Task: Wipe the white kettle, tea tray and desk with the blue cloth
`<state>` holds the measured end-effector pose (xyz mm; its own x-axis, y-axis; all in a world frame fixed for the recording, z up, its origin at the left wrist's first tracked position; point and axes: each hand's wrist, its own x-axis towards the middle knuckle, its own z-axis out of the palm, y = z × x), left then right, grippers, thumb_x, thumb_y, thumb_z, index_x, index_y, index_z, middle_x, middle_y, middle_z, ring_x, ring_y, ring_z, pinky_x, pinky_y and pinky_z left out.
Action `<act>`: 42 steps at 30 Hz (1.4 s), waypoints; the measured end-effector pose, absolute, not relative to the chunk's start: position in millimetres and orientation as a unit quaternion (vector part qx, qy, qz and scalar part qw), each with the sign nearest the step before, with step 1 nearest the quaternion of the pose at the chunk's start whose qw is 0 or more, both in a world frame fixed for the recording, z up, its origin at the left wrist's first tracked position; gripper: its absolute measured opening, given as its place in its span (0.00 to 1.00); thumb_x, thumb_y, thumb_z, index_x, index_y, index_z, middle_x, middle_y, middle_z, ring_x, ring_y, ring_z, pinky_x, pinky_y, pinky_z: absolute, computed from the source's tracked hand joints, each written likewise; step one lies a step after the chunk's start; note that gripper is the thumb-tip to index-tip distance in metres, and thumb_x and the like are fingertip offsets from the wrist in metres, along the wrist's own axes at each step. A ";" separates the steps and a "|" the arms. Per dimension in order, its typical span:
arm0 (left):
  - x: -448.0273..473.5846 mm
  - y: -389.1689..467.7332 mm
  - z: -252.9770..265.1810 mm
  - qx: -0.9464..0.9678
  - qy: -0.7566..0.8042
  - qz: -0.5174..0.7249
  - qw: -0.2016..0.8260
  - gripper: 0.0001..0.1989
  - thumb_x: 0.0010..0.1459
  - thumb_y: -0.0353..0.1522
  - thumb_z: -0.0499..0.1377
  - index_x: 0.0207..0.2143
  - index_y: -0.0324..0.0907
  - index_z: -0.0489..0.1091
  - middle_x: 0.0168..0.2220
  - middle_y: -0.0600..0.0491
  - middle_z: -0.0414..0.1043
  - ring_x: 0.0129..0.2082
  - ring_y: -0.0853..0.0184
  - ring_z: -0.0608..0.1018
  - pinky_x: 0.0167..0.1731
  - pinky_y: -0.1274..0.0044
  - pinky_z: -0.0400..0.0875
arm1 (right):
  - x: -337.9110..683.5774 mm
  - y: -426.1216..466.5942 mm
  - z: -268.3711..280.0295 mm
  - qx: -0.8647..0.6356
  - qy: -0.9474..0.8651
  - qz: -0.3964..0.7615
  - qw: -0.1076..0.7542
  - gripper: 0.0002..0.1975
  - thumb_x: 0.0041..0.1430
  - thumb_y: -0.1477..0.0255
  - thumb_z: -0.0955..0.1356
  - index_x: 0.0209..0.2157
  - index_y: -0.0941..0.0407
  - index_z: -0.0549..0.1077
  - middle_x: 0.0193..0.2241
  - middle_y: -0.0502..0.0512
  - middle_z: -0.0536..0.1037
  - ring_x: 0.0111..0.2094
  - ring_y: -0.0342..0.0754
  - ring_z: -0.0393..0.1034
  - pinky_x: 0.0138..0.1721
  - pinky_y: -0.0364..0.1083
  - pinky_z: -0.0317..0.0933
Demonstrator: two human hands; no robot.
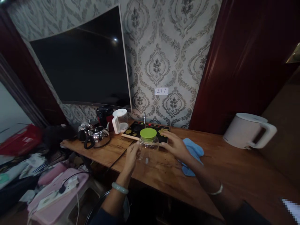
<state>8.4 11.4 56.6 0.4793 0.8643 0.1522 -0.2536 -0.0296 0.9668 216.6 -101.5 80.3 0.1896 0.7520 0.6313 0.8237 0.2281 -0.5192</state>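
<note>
A clear glass pitcher (148, 153) with a round green lid (148, 133) is upright at the front of the wooden table. My left hand (132, 155) is closed round its handle on the left side. To the right of the lid, my right hand (176, 146) is open, fingers stretched toward the pitcher and apart from it. Just behind the pitcher is a black electric tea stove (134, 128) with gold flower prints, a small red light and a thin metal spout. A blue cloth (192, 150) lies crumpled beside my right forearm, which partly covers it.
Left on the table (225, 175) stand a steel kettle (100, 136), a white-handled glass jug (120, 120) and a dark red appliance (104, 116). A white electric kettle (245, 131) is at the right. A pink stool (77, 184) with a power strip (56, 196) stands low at left.
</note>
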 end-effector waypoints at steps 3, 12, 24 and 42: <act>9.0 11.2 57.8 0.577 0.266 0.415 0.651 0.31 0.42 0.58 0.65 0.18 0.44 0.55 0.15 0.65 0.46 0.14 0.79 0.49 0.16 0.81 0.41 | 187.0 -70.7 106.6 -0.617 -0.677 -0.057 0.397 0.27 0.59 0.60 0.70 0.57 0.58 0.72 0.60 0.66 0.71 0.62 0.59 0.64 0.62 0.59 0.57; 5.2 8.9 54.4 0.580 0.268 0.391 0.662 0.33 0.41 0.60 0.64 0.17 0.44 0.53 0.14 0.65 0.45 0.14 0.79 0.49 0.15 0.82 0.40 | 143.4 -39.0 132.1 -0.716 -0.659 -0.073 0.219 0.24 0.61 0.55 0.69 0.55 0.52 0.73 0.51 0.63 0.76 0.53 0.61 0.67 0.50 0.58 0.62; 7.7 22.3 55.6 0.593 0.286 0.375 0.652 0.34 0.39 0.59 0.66 0.17 0.45 0.50 0.17 0.64 0.43 0.15 0.78 0.50 0.15 0.82 0.43 | 149.1 -27.8 153.5 -0.730 -0.654 -0.054 0.190 0.26 0.56 0.48 0.70 0.46 0.53 0.76 0.44 0.61 0.75 0.50 0.59 0.67 0.48 0.54 0.63; 6.4 2.0 58.5 0.572 0.262 0.350 0.695 0.33 0.43 0.59 0.64 0.17 0.45 0.52 0.14 0.65 0.45 0.13 0.80 0.48 0.15 0.83 0.41 | 171.0 -22.8 117.8 -0.622 -0.726 -0.063 0.287 0.25 0.53 0.60 0.75 0.50 0.57 0.76 0.44 0.59 0.73 0.47 0.54 0.65 0.51 0.51 0.61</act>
<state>6.4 2.0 58.5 0.6180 0.7853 0.0362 -0.1867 0.1019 0.9771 171.0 -22.8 117.8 -0.0626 0.8670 0.4944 0.9390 0.2190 -0.2651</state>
